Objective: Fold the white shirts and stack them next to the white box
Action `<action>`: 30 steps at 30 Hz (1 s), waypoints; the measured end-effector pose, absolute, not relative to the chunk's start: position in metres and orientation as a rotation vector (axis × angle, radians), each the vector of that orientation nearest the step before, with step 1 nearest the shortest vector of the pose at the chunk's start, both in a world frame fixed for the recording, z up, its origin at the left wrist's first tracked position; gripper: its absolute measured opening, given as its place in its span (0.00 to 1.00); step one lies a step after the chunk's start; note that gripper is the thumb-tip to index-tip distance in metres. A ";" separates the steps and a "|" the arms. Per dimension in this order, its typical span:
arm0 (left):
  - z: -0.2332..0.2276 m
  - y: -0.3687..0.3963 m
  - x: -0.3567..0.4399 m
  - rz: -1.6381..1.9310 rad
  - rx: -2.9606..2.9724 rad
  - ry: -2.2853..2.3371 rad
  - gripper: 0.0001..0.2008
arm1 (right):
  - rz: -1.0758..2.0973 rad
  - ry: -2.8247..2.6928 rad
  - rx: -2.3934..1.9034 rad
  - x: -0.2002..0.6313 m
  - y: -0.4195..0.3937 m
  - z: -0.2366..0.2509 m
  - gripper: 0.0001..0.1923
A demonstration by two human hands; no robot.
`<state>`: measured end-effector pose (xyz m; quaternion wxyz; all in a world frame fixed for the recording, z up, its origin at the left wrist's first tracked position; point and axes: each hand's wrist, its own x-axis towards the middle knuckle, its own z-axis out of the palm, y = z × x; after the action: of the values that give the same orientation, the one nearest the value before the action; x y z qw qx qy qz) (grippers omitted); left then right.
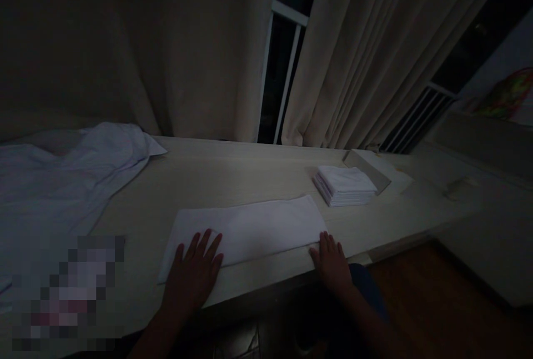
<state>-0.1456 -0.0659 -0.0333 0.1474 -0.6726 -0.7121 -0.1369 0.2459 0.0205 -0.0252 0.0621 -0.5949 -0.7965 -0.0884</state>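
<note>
A white cloth [258, 231], folded into a long strip, lies flat on the pale tabletop [200, 178] in front of me. My left hand [195, 270] rests palm down over its left part, fingers spread. At the cloth's right front corner, my right hand [331, 259] touches the edge with its fingers stretched out and the thumb apart. Just beyond that end sits a neat stack of folded white cloths [345, 185]. Neither hand grips anything.
Loose, crumpled white fabric [75, 175] covers the table's left side. A blurred patch [75, 292] hides something at lower left. Behind the stack stands a flat grey-white piece [372, 170]. Beige curtains [200, 48] hang along the back edge, beside a dark window [278, 70].
</note>
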 end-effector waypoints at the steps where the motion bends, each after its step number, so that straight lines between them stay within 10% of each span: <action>1: -0.034 -0.066 -0.146 -0.402 -1.933 -2.052 0.26 | -0.275 -2.407 -1.796 0.247 0.020 -0.027 0.35; 30: -0.043 -0.065 -0.086 -0.575 -2.346 -1.838 0.32 | 0.143 -2.792 -1.242 0.037 0.093 0.003 0.31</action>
<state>-0.0856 -0.0649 -0.0435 0.0529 -0.7718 -0.6048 -0.1892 0.0367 0.0928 0.0034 0.0413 -0.4058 -0.9118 0.0466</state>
